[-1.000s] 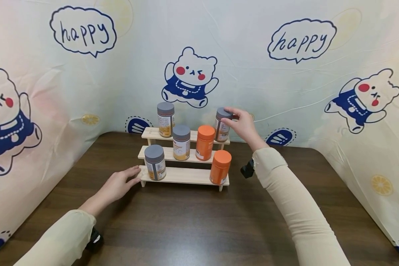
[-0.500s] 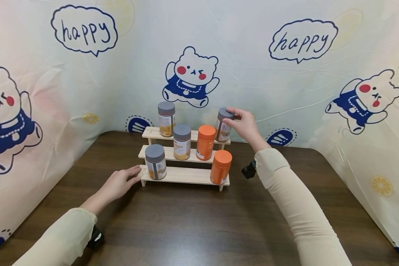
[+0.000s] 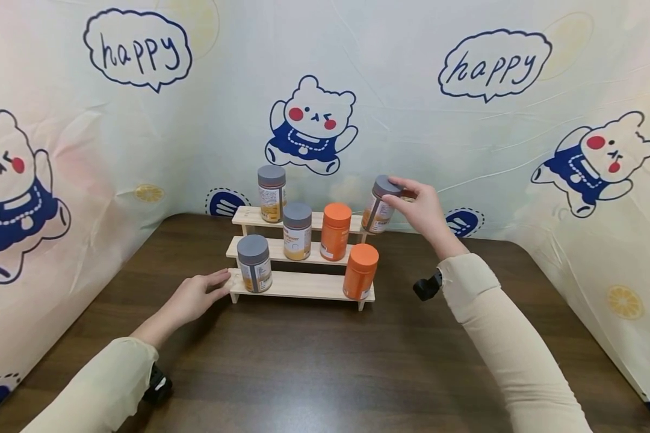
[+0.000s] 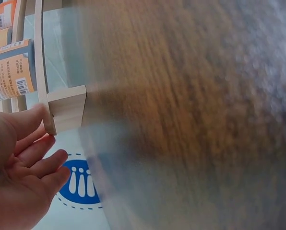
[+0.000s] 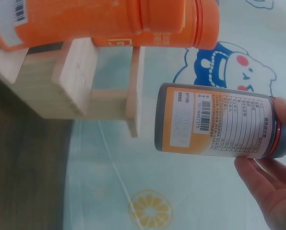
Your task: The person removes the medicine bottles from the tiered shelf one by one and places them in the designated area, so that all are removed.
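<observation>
My right hand [image 3: 419, 207] grips a grey-lidded supplement bottle [image 3: 378, 207] by its lid, thumb and fingers on either side. The bottle tilts at the right end of the top tier; in the right wrist view its base hangs apart from the board's end. At the lower left, my left hand [image 3: 195, 297] pinches the end of the bottom board of a three-tier wooden stand [image 3: 306, 284], thumb on top and fingers at the end in the left wrist view. Other grey-lidded bottles [image 3: 254, 264] and two orange bottles [image 3: 360, 270] stand upright on the tiers.
The stand sits on a dark brown wooden table [image 3: 298, 361]. Behind it and along both sides hangs a pale printed cloth [image 3: 401, 90] with bears and lettering, close behind the top tier.
My right hand has moved right with the grey-lidded bottle, taking it off the top tier and tilting it. My left hand stays at the stand's end.
</observation>
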{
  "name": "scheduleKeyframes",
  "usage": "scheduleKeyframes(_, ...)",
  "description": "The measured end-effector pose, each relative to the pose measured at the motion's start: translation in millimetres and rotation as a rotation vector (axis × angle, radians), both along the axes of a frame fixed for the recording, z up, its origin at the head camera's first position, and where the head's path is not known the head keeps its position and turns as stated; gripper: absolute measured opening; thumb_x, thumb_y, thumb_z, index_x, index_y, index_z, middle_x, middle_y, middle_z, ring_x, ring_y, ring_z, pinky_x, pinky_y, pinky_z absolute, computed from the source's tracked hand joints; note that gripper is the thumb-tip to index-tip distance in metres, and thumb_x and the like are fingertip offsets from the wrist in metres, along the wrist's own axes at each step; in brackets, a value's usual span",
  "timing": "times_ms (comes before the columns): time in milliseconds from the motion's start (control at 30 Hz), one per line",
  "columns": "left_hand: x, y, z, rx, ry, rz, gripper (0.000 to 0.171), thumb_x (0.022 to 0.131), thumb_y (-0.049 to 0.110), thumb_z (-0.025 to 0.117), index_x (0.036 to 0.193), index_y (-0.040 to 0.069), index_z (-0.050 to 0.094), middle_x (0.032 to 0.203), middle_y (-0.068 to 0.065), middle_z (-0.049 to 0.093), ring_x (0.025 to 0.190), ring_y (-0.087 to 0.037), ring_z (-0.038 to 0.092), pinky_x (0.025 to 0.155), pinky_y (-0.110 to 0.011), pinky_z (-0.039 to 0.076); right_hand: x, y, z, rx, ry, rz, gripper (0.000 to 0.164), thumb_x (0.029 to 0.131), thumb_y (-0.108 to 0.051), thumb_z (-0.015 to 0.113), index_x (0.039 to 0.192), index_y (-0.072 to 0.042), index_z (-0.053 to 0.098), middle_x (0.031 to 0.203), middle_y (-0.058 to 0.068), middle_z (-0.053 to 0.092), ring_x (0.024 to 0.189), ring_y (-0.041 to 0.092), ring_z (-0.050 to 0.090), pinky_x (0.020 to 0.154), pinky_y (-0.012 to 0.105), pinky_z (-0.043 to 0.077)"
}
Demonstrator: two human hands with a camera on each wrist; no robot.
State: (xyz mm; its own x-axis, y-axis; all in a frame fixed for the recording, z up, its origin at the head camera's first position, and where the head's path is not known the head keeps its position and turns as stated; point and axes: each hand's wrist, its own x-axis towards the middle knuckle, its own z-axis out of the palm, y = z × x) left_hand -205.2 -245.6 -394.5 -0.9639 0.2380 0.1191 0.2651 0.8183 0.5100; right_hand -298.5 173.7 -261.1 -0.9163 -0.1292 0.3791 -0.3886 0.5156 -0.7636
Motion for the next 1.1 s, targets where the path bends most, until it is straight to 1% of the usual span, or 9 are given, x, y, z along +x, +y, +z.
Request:
scheduleKeyframes(167,1.0,1,1.3,0.009,-0.021,0.011,0.042,0.09,0.014,0.06,0.127,-0.004,0.052,0.133,-0.022,0.045,0.119,-0.042,0.041,0.094,-0.056,0.033,7.7,15,-3.5,0.021,0.035,-0.01,0.047,0.086,-0.022,0.067,0.128,-0.008,0.055,0.128,0.013,0.051,0.109,0.029,0.051,0.089,0.044,0.044)
scheduleKeyframes(367,2.0,1,0.9,0.011,-0.024,0.014,0.042,0.09,0.015,0.059,0.127,-0.004,0.052,0.133,-0.022,0.045,0.12,-0.042,0.041,0.095,-0.056,0.032,14.8,36,-19.9,0.042,0.039,-0.034,0.047,0.085,-0.023,0.067,0.128,-0.005,0.055,0.128,0.017,0.051,0.109,0.033,0.052,0.087,0.047,0.044)
scheduleKeyframes(433,1.9,1,0.8,0.012,-0.028,0.014,0.042,0.09,0.015,0.059,0.127,-0.004,0.052,0.133,-0.022,0.044,0.12,-0.042,0.041,0.095,-0.056,0.032,15.5,42,-26.4,0.047,0.03,-0.047,0.048,0.085,-0.025,0.068,0.128,-0.006,0.056,0.128,0.017,0.051,0.109,0.033,0.052,0.084,0.047,0.046)
scheduleKeyframes(533,1.7,1,0.9,0.02,-0.034,0.018,0.042,0.09,0.016,0.06,0.128,-0.003,0.052,0.134,-0.021,0.044,0.12,-0.042,0.04,0.095,-0.056,0.032,15.8,50,-36.3,0.058,0.02,-0.069,0.049,0.085,-0.028,0.068,0.128,-0.007,0.056,0.128,0.016,0.051,0.108,0.031,0.052,0.079,0.042,0.048)
scheduleKeyframes(700,1.6,0,1.0,0.029,-0.046,0.024,0.043,0.091,0.016,0.059,0.129,-0.003,0.051,0.134,-0.021,0.043,0.121,-0.042,0.039,0.095,-0.057,0.031,15.1,60,-57.4,0.065,0.005,-0.092,0.05,0.084,-0.03,0.069,0.126,-0.006,0.057,0.127,0.016,0.052,0.104,0.029,0.055,0.069,0.025,0.048)
scheduleKeyframes(767,1.8,1,1.5,0.033,-0.05,0.026,0.043,0.091,0.016,0.059,0.129,-0.003,0.051,0.135,-0.021,0.043,0.121,-0.042,0.039,0.095,-0.057,0.031,14.6,62,-66.9,0.068,0.002,-0.099,0.049,0.083,-0.028,0.07,0.125,-0.006,0.058,0.125,0.017,0.054,0.101,0.029,0.057,0.068,0.023,0.048)
scheduleKeyframes(833,2.2,1,2.1,0.037,-0.054,0.028,0.043,0.091,0.016,0.059,0.129,-0.003,0.05,0.135,-0.021,0.042,0.121,-0.042,0.039,0.095,-0.057,0.031,13.8,63,-76.4,0.078,-0.002,-0.112,0.048,0.083,-0.026,0.07,0.124,-0.005,0.059,0.123,0.017,0.055,0.098,0.028,0.058,0.069,0.026,0.049)
scheduleKeyframes(967,2.1,1,2.0,0.04,-0.059,0.035,0.044,0.091,0.017,0.059,0.129,-0.002,0.05,0.135,-0.021,0.042,0.121,-0.042,0.038,0.095,-0.057,0.031,12.0,63,-93.8,0.094,0.002,-0.139,0.045,0.082,-0.021,0.071,0.122,-0.004,0.06,0.122,0.017,0.056,0.098,0.028,0.057,0.077,0.038,0.048)
scheduleKeyframes(1100,1.6,1,1.1,0.04,-0.072,0.043,0.044,0.091,0.018,0.058,0.13,-0.001,0.05,0.136,-0.02,0.042,0.122,-0.042,0.038,0.095,-0.057,0.031,10.8,62,-108.0,0.084,-0.009,-0.148,0.044,0.081,-0.019,0.072,0.121,-0.003,0.06,0.119,0.018,0.058,0.097,0.027,0.057,0.078,0.04,0.047)
